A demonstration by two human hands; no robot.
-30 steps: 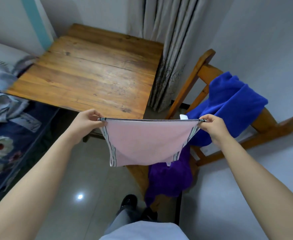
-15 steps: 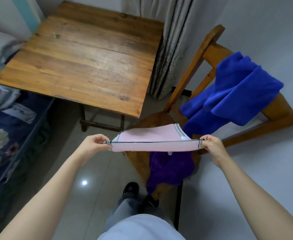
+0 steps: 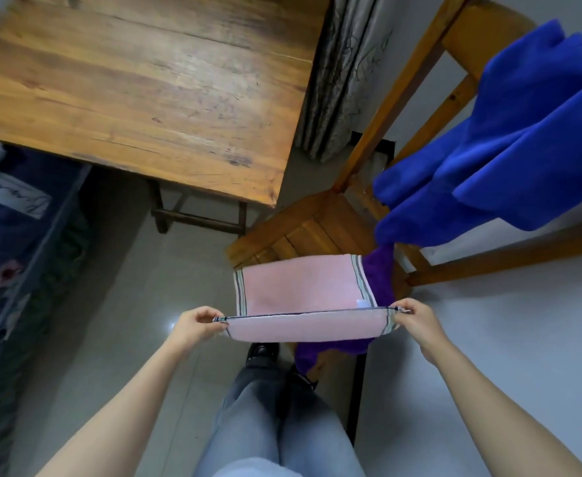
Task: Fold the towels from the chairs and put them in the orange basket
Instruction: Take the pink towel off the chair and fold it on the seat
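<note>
In the lower middle of the frame a pink towel (image 3: 303, 287) with grey striped ends is stretched between two hands. The left hand (image 3: 193, 327) pinches its left corner, fingers curled narrow on the dark hem, and the right hand (image 3: 418, 321) pinches the right corner the same way. The hem runs taut and level between them. Below it a doubled layer of the towel sags in a shallow curve, and above it the rest of the cloth reaches over the front of a wooden chair (image 3: 303, 232) at centre right.

A purple towel (image 3: 379, 273) lies on the chair seat, partly hidden behind the pink one, its end hanging off the front edge. A blue towel (image 3: 509, 149) is draped over the chair's back rail in the upper right.

A bare wooden desk (image 3: 145, 91) fills the upper left, with a grey curtain (image 3: 344, 74) just right of it. The dark patterned cover of a bed (image 3: 14, 235) runs along the left edge. At the bottom, the person's grey trouser legs and a black shoe (image 3: 262, 349) stand on the pale tiled floor (image 3: 145, 304)
</note>
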